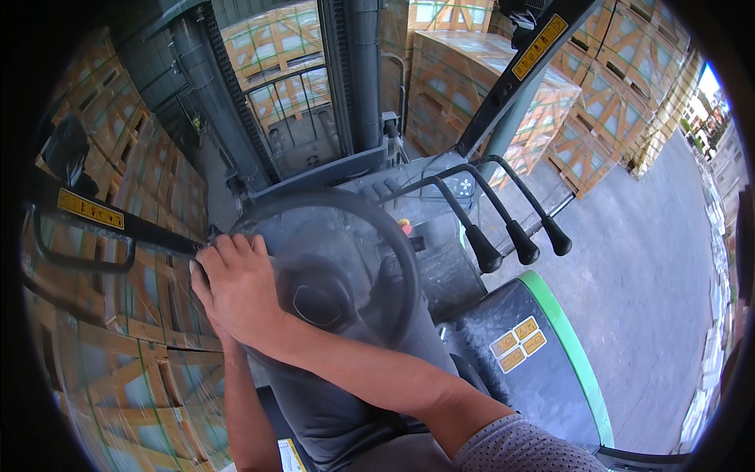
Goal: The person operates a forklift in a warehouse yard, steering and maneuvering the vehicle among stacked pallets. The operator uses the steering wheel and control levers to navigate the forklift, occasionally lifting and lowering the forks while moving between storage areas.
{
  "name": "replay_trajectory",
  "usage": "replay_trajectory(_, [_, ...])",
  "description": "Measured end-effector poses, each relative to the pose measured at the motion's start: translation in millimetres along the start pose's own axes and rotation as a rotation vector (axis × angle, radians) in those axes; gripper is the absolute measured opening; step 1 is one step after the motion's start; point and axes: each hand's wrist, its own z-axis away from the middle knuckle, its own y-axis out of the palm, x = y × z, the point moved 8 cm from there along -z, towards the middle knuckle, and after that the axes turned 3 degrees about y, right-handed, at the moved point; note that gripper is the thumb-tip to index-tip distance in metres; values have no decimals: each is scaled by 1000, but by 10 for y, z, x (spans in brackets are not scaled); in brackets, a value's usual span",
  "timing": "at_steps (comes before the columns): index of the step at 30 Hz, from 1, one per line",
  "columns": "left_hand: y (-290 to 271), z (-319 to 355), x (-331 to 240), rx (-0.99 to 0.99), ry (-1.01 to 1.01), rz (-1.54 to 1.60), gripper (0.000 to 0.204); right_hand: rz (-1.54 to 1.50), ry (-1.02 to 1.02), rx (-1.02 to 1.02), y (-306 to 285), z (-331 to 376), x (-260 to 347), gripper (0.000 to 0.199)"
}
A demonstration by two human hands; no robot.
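A black steering wheel (409,271) with a round hub fills the middle of the view, its inner parts blurred. Reaching across from the lower right, my right arm ends at the wheel's left side. There my right hand (240,289) lies back up, its fingers closed over the rim. My left forearm (248,409) rises from the lower edge to the same spot. The left hand is mostly covered by the right one, so its fingers cannot be made out. Right of the wheel stand three bent levers with black knobs (522,242); neither hand touches them.
Ahead rises the forklift's dark mast (364,79), with a crate (275,39) seen through it. Strapped, film-wrapped wooden crates (149,197) stand close on the left; more crates (448,94) stack ahead right. Grey concrete floor (629,291) stretches along the right, beyond a green-edged cover (562,338).
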Motion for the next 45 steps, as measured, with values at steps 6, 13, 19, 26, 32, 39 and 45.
replay_trajectory(6, [271,35,-144,24,-26,-76,38,-15,-7,86,41,147,-28,15])
replay_trajectory(13, [650,318,-347,62,-128,-209,40,-68,-32,426,-280,893,17,16])
replay_trajectory(19, [774,386,-358,-40,-66,-530,49,59,-11,565,-1707,1366,-369,31])
replay_trajectory(26, [1173,425,-627,-32,-172,-574,53,264,350,202,-2893,301,-1075,9])
replay_trajectory(32, [1694,292,-856,-56,-180,-155,46,197,365,-22,-2921,-510,-1252,25])
replay_trajectory(39, [1777,145,-971,-54,-153,-204,42,215,373,-47,-2908,-631,-1318,30])
replay_trajectory(45, [1836,134,-955,-75,-205,-145,43,220,398,-41,-2912,-624,-1405,30])
